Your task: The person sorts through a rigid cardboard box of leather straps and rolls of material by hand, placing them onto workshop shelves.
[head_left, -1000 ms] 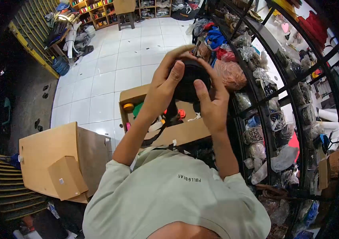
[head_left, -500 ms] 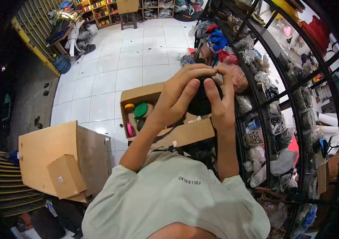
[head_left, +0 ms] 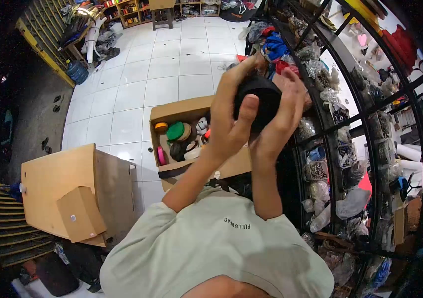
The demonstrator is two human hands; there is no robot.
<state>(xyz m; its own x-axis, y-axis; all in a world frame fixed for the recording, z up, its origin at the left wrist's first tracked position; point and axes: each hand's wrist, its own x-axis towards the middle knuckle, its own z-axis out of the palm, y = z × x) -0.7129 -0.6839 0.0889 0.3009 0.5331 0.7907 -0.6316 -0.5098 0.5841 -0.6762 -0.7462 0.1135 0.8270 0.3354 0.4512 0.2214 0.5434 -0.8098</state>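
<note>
My left hand (head_left: 234, 111) is wrapped round one side of a black roll (head_left: 260, 102), its thumb lying across the near face. On the other side my right hand (head_left: 283, 111) touches the roll with its palm and lower part, fingers stretched upward and slightly blurred. The roll is held above the right end of an open cardboard box (head_left: 179, 108). Inside the box are a green roll (head_left: 175, 131), an orange roll (head_left: 161, 126), a pink roll (head_left: 161, 155) and several other rolls.
A wooden table (head_left: 57, 184) with a folded cardboard piece (head_left: 81, 214) stands at the left. Black metal shelves (head_left: 343, 126) with bagged small parts run along the right. White floor tiles (head_left: 132, 99) lie beyond the box. Coloured bundles (head_left: 275, 47) are piled by the shelves.
The hands have turned the black roll, so more of it shows. The fingers of my right hand have lifted and spread. More of the box's contents is visible.
</note>
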